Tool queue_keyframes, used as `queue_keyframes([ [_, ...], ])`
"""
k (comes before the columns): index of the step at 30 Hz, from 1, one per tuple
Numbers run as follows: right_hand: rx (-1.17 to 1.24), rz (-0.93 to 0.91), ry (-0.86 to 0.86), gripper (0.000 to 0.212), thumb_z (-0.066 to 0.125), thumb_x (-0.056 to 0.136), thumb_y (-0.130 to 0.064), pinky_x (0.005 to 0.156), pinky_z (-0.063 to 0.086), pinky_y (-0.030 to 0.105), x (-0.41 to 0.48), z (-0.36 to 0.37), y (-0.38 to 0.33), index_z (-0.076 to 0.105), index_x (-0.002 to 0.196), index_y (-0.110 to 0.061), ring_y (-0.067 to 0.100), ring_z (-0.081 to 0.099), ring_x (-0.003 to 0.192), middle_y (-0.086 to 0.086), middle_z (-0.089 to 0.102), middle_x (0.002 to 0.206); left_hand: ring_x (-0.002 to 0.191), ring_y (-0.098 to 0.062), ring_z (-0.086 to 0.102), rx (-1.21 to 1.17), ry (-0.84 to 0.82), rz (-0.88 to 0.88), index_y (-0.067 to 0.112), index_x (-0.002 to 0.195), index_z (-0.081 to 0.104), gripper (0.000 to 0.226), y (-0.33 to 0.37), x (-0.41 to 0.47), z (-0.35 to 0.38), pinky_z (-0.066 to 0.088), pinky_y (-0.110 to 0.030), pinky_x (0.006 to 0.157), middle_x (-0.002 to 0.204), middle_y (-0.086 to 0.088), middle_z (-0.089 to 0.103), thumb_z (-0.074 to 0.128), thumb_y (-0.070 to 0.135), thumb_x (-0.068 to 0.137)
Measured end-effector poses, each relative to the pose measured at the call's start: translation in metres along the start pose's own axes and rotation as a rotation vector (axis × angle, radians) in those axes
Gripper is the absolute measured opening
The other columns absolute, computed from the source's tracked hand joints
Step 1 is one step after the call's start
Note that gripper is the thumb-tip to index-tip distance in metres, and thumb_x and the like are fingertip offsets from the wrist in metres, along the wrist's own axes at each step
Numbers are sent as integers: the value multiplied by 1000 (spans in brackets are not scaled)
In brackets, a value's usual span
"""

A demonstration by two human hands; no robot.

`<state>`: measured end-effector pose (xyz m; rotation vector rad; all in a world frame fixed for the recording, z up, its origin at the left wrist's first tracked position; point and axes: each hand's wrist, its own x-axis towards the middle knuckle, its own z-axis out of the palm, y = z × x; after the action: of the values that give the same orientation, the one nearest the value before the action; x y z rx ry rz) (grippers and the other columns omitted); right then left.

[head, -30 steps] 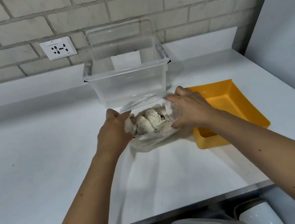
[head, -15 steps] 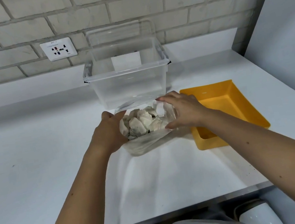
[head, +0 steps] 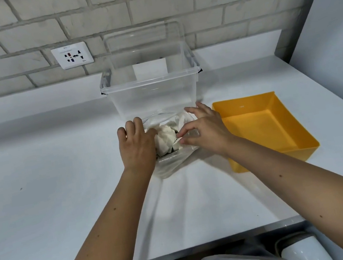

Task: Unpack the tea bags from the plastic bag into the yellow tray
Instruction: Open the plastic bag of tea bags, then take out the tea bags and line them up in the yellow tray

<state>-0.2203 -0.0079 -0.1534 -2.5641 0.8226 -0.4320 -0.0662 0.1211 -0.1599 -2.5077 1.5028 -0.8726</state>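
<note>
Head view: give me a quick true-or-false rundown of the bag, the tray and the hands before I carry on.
1. The yellow tray holds no tea bags. True.
2. The left hand and the right hand are both on the plastic bag. True.
3. The tea bags lie inside the clear container. False: they are in the plastic bag, in front of the container.
4. The yellow tray sits to the left of the plastic bag. False: it sits to its right.
</note>
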Motion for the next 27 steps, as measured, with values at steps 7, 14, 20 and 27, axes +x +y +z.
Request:
queue_keyframes([
  [7, 114, 15, 23, 14, 74, 82, -43, 116, 15, 37, -1, 1, 2, 75, 94, -37, 24, 18, 146, -2, 44, 148, 74, -28, 50, -110, -101, -37, 30, 66, 71, 15, -6, 6, 2, 23, -38, 76, 78, -5, 50, 85, 27, 65],
  [14, 529, 76, 147, 6, 75, 83, -32, 108, 36, 37, -3, -12, 2, 71, 86, -35, 17, 48, 122, -5, 60, 117, 87, -22, 58, -748, -95, -101, 21, 82, 64, 11, -16, 6, -19, 31, -33, 81, 92, 4, 63, 71, 30, 83],
  [20, 734, 144, 114, 6, 61, 95, -22, 68, 42, 17, -9, -31, -3, 61, 91, -18, 12, 52, 75, -9, 60, 87, 69, -19, 63, -1279, -214, -382, 13, 80, 56, 11, -8, 9, -45, 47, -18, 62, 79, -7, 69, 67, 12, 83],
  [27, 765, 262, 289, 10, 55, 98, -10, 57, 50, 21, -13, -90, 39, 59, 103, -2, 11, 59, 59, 6, 63, 73, 72, -13, 68, -1500, -220, -220, 23, 118, 63, 31, 19, 42, -69, 49, -16, 66, 86, -1, 67, 71, 17, 89],
])
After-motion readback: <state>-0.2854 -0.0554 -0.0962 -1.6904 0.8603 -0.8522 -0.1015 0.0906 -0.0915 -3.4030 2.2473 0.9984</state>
